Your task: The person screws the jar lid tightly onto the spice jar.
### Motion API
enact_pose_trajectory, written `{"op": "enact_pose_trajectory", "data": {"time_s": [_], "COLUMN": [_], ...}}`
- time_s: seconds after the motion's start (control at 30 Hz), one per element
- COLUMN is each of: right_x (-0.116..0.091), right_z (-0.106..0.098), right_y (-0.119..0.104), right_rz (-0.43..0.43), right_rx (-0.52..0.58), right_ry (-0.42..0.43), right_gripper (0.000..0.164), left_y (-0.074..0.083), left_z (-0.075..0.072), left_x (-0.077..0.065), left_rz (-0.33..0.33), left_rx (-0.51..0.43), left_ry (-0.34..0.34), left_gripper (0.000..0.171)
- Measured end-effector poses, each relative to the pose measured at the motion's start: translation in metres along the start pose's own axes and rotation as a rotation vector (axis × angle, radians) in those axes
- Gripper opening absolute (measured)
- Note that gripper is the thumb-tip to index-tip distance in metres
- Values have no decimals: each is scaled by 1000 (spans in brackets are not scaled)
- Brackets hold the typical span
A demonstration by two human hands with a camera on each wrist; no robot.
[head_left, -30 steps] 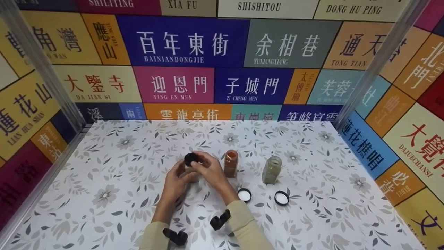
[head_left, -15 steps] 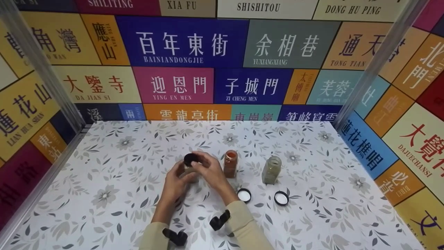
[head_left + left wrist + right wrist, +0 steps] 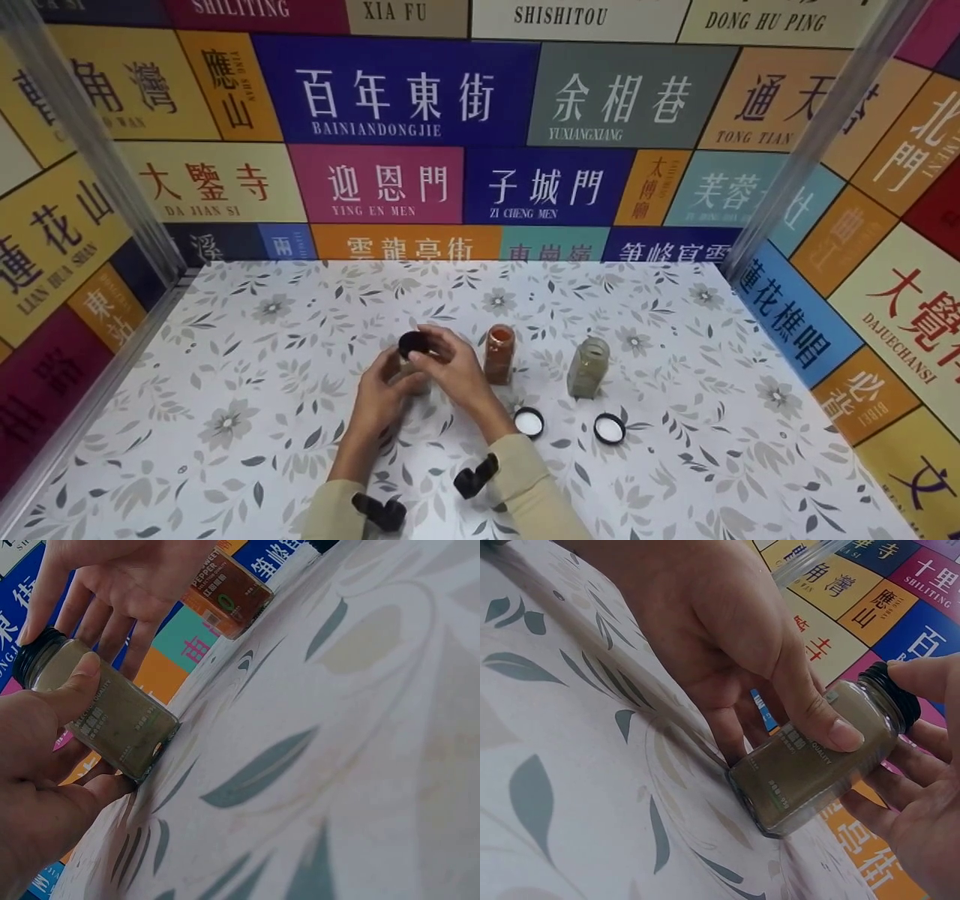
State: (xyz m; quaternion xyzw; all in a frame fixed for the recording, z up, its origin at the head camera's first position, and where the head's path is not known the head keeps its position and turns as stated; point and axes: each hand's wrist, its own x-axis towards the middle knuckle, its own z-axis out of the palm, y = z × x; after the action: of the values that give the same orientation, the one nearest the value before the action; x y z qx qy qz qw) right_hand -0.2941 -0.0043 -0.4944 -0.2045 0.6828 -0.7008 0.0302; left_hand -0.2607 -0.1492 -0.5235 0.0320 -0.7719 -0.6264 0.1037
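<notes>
A square glass spice jar of brownish-green powder stands on the patterned table, with a black screw cap on its mouth. My left hand grips the jar's body, thumb across the label in the left wrist view. My right hand pinches the cap's ribbed edge between thumb and fingers. Right of the hands is an uncapped jar of orange-red powder, its label reading "sweet pepper" in the left wrist view. Farther right stands another uncapped jar, with grey-green contents.
Two black caps lie with their white insides up: one cap near my right forearm, the other cap farther right. Walls printed with coloured name signs border the white leaf-patterned table at the back and sides.
My right thumb and fingers have shifted slightly on the cap. My left hand keeps its hold on the jar, and the other jars and loose caps stay in place.
</notes>
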Motion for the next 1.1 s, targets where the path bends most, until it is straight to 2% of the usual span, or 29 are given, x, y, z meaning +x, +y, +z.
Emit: {"op": "enact_pose_trajectory", "data": {"time_s": [0.13,0.33,0.5,0.73,0.97,1.1], "right_x": [-1,-2,-1,-1,-1,-1], "right_z": [0,-1,1,2,0,0], "right_y": [0,-1,-1,-1,-1,-1], "right_rz": [8,31,21,18,17,7], "right_rx": [-19,-16,-17,25,-14,-24], "right_ry": [-16,-27,-4,13,-8,-17], "right_gripper": [51,48,43,42,48,46], "left_y": [-1,-2,-2,-2,0,0], "left_z": [0,1,1,1,1,1], "left_x": [0,1,0,1,1,0], "left_rz": [-10,26,45,32,-5,2], "left_rx": [0,-32,-51,-54,-35,-38], "left_ry": [7,3,-8,-13,-9,-7], "left_gripper": [64,61,59,61,64,62]}}
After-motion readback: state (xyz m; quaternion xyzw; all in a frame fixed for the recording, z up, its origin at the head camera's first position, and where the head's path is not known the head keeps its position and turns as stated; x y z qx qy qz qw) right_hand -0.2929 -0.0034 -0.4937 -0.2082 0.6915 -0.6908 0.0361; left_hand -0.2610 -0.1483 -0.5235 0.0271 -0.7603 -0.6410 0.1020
